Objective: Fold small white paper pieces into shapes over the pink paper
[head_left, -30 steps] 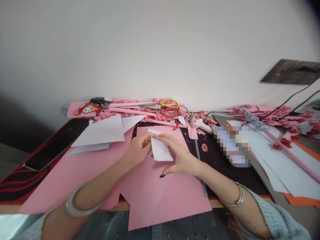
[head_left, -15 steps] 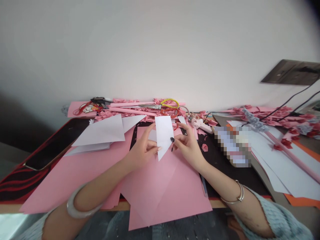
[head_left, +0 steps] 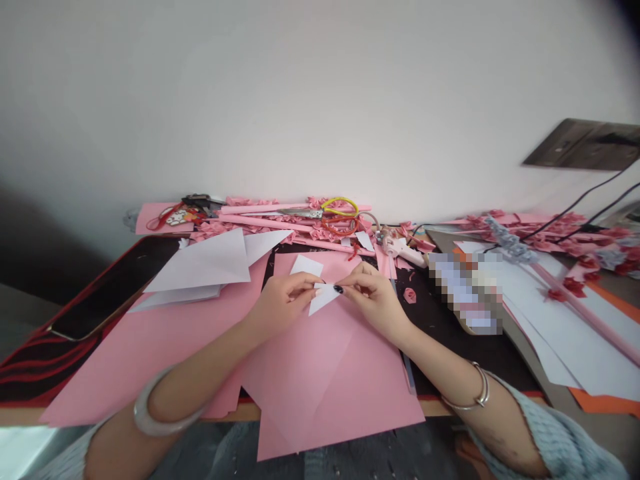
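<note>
One white paper piece (head_left: 323,299), gripped at its far edge by fingertips of left hand (head_left: 283,302) and right hand (head_left: 374,296), is over a pink sheet (head_left: 350,393), white scrap (head_left: 307,265) at 11 o'clock, scissors (head_left: 311,213) at 12, pink paper rose (head_left: 410,295) at 3.

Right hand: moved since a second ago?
Yes. The right hand shifted slightly right, toward the loose pink paper rose; its thumb came up to the white paper.
</note>
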A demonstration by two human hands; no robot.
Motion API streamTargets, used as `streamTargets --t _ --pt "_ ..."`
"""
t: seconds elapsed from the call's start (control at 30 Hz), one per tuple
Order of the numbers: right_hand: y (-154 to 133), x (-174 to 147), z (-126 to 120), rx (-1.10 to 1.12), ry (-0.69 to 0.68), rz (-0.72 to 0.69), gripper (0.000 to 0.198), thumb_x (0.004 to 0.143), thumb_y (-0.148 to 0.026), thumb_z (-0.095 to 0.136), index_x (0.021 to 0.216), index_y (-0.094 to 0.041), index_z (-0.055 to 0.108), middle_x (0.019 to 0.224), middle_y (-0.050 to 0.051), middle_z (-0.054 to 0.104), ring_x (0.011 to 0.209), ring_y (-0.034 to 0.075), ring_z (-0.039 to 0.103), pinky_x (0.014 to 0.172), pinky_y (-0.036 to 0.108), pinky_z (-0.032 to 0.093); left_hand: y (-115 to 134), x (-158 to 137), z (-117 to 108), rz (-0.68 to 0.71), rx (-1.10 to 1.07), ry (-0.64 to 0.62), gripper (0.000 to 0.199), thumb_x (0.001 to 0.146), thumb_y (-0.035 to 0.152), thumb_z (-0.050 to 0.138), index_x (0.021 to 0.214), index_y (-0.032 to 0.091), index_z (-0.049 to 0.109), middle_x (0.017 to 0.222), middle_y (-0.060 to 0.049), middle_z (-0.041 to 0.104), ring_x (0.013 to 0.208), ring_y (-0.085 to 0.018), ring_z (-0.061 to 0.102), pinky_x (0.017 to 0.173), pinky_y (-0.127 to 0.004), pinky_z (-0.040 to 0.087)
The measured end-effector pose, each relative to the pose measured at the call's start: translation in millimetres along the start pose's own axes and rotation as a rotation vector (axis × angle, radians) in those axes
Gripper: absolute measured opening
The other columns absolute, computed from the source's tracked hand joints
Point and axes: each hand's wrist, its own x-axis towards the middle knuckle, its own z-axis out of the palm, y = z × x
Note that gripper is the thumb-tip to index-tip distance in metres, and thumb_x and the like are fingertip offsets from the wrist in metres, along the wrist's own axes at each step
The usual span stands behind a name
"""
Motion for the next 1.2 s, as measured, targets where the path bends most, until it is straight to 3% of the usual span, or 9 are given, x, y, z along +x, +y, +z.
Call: streamTargets --t 0.17,0.37,0.5,0.73,0.83,0.93,1.07,1.2 --pt "-5 0 1 0.03 -0.089 -0.085 0.014 0.081 -0.01 0.052 0.077 -0.017 0.064 0.085 0.005 0.059 0.081 0.014 0.056 0.075 0.027 0.044 1 2 -1 0.143 0.139 0.075 0.012 0.081 0.021 0.057 0.078 0.018 0.068 0.073 -0.002 0.057 0.065 -0.012 0.053 0.056 -0.021 0.041" --pt "-6 -4 7 -0.094 -0.123 -0.148 0.015 0.083 -0.01 0.048 0.086 -0.016 0.062 0.082 0.005 0.066 0.076 0.014 0.061 0.071 0.026 0.046 -6 2 3 0.377 0.248 0.069 0.016 0.084 0.011 0.05 0.082 0.016 0.065 0.079 -0.003 0.058 0.075 -0.013 0.054 0.069 -0.027 0.042" --pt "-6 -3 4 -0.181 -0.092 -0.196 0.019 0.083 -0.009 0.045 0.089 -0.015 0.063 0.083 0.007 0.067 0.077 0.016 0.062 0.07 0.026 0.047 -10 2 4 0.457 0.324 0.167 0.018 0.085 0.011 0.047 0.08 0.017 0.064 0.077 -0.004 0.058 0.073 -0.014 0.052 0.068 -0.028 0.042" --pt "-1 1 -7 -0.197 0.124 -0.116 0.02 0.083 -0.011 0.047 0.094 -0.017 0.063 0.092 0.007 0.068 0.086 0.017 0.062 0.077 0.029 0.047 -8 2 -3 0.424 0.283 0.238 0.016 0.083 0.009 0.05 0.079 0.016 0.063 0.077 -0.004 0.058 0.072 -0.014 0.054 0.066 -0.027 0.042" --pt "-6 0 -6 -0.154 0.013 -0.173 0.017 0.082 -0.015 0.052 0.095 -0.016 0.062 0.094 0.007 0.067 0.086 0.016 0.061 0.079 0.028 0.046 -7 2 -1 0.463 0.249 0.193 0.016 0.083 0.009 0.05 0.08 0.017 0.063 0.079 -0.004 0.058 0.073 -0.014 0.055 0.068 -0.028 0.043" --pt "-12 -2 -3 -0.167 -0.078 -0.172 0.013 0.083 -0.014 0.05 0.082 -0.016 0.063 0.076 0.004 0.066 0.07 0.013 0.06 0.066 0.024 0.045 -7 3 0 0.473 0.255 0.17 0.016 0.084 0.01 0.049 0.081 0.017 0.063 0.079 -0.004 0.059 0.075 -0.015 0.055 0.07 -0.028 0.043" --pt "-12 -2 -5 -0.105 0.005 -0.074 0.015 0.083 -0.015 0.048 0.075 -0.016 0.06 0.07 0.002 0.062 0.064 0.012 0.056 0.061 0.023 0.042 -7 4 -6 0.392 0.261 0.234 0.015 0.085 0.014 0.048 0.083 0.017 0.063 0.082 -0.004 0.059 0.079 -0.016 0.055 0.073 -0.029 0.044" --pt "-7 2 -8 0.123 0.097 0.105 0.015 0.085 -0.024 0.048 0.072 -0.017 0.054 0.064 0.0 0.055 0.06 0.011 0.053 0.056 0.022 0.042 -6 4 -13 0.267 0.191 0.348 0.016 0.089 0.021 0.044 0.09 0.018 0.06 0.089 -0.005 0.058 0.081 -0.015 0.055 0.073 -0.028 0.045"
